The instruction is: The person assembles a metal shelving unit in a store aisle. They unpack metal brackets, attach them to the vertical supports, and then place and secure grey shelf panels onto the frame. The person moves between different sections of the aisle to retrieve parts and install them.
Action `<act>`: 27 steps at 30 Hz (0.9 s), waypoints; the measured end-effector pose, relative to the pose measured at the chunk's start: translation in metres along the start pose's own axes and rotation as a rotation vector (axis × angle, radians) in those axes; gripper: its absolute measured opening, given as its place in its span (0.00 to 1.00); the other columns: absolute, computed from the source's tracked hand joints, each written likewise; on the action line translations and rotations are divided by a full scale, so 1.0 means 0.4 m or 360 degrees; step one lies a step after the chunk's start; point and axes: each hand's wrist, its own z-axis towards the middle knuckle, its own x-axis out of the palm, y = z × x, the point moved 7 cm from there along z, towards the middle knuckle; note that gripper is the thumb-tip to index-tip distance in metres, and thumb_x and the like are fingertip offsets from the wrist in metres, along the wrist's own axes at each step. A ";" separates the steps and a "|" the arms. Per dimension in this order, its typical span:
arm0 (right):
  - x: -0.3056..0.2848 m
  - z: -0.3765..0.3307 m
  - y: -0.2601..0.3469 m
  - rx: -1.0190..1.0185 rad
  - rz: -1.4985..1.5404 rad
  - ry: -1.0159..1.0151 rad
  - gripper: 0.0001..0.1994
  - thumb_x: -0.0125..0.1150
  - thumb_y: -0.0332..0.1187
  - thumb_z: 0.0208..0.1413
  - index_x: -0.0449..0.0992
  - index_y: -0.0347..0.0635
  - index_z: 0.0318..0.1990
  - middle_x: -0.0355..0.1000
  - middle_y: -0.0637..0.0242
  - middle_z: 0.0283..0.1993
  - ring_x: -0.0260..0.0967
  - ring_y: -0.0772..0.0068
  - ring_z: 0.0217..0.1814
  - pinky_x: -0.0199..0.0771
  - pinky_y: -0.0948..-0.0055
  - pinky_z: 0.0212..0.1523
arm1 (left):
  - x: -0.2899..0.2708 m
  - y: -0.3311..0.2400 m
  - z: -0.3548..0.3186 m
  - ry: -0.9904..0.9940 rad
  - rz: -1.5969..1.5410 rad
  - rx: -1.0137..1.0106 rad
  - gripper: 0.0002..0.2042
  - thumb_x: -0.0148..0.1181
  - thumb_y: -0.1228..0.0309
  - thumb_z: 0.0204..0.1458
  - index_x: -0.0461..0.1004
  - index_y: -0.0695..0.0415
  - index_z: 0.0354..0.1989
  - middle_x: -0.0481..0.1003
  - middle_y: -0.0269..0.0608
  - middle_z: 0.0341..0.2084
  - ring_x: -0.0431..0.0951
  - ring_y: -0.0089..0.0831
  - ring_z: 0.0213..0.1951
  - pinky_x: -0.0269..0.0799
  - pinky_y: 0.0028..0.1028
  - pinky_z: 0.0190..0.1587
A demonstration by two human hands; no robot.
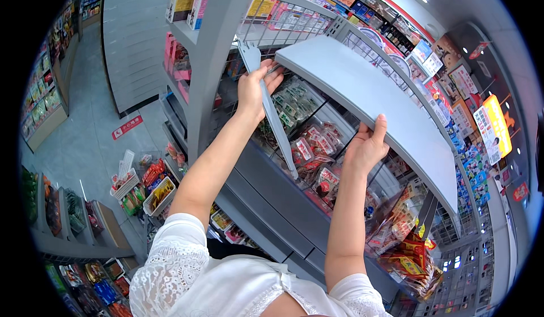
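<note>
My left hand (253, 93) is closed around a long grey metal shelf bracket (276, 125), which slants down and tapers at its lower end; notched hooks show at its top. My right hand (366, 148) grips the front edge of a pale grey shelf panel (368, 79), thumb on top and fingers underneath. The panel is tilted in the picture, with its left corner close to the fingers of my left hand. Another bracket (429, 212) shows under the panel's far right end. Below lie small packaged snacks (320, 144) in divided clear bins.
A grey upright post (214, 67) stands left of the bracket, with wire mesh (289, 19) behind. Red snack bags (411, 260) hang at lower right. White baskets of packets (158, 195) stand at lower left beside the tiled floor (85, 127). Stocked shelves (42, 96) line the far left.
</note>
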 end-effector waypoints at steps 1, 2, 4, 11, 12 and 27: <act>-0.009 0.004 -0.010 0.0021 -0.0020 0.0005 0.07 0.60 0.28 0.55 0.71 0.34 0.36 0.71 0.63 0.38 0.71 0.74 0.39 0.77 0.76 0.36 | 0.001 0.001 0.000 -0.0004 0.0017 0.0002 0.18 0.41 0.74 0.57 0.60 0.73 0.53 0.67 0.58 0.51 0.70 0.47 0.54 0.68 0.39 0.57; -0.015 0.006 -0.017 0.0043 -0.0040 0.0007 0.08 0.59 0.28 0.55 0.70 0.33 0.38 0.71 0.62 0.39 0.71 0.73 0.41 0.78 0.75 0.38 | 0.002 0.001 0.000 -0.0007 0.0035 0.0003 0.19 0.40 0.73 0.57 0.60 0.73 0.54 0.66 0.59 0.51 0.70 0.48 0.54 0.67 0.39 0.58; -0.022 0.001 -0.019 0.0062 -0.0052 -0.0012 0.08 0.59 0.28 0.55 0.71 0.32 0.38 0.71 0.62 0.40 0.71 0.73 0.41 0.78 0.75 0.39 | 0.001 0.004 0.001 0.0010 0.0015 -0.0013 0.18 0.41 0.74 0.57 0.60 0.74 0.53 0.67 0.58 0.50 0.70 0.48 0.54 0.68 0.39 0.57; -0.041 -0.011 -0.041 0.0200 -0.0002 0.0044 0.09 0.61 0.29 0.55 0.71 0.31 0.37 0.71 0.62 0.40 0.72 0.73 0.41 0.77 0.76 0.42 | -0.001 -0.005 0.000 0.0062 0.0042 -0.0049 0.20 0.38 0.74 0.57 0.58 0.75 0.55 0.63 0.60 0.54 0.66 0.49 0.57 0.64 0.40 0.60; -0.050 -0.015 -0.049 0.0265 0.0009 0.0027 0.08 0.62 0.28 0.54 0.72 0.33 0.37 0.72 0.63 0.40 0.71 0.74 0.41 0.76 0.76 0.42 | -0.002 -0.006 -0.001 0.0056 0.0030 -0.0051 0.19 0.38 0.75 0.56 0.58 0.75 0.55 0.63 0.60 0.54 0.65 0.50 0.58 0.64 0.41 0.60; -0.087 -0.023 -0.066 0.0479 0.0110 -0.0102 0.05 0.62 0.26 0.53 0.74 0.34 0.35 0.73 0.64 0.38 0.71 0.73 0.42 0.77 0.75 0.46 | -0.028 -0.010 0.014 -0.0039 0.0129 -0.0024 0.18 0.42 0.79 0.53 0.61 0.71 0.54 0.66 0.58 0.51 0.70 0.48 0.54 0.67 0.40 0.57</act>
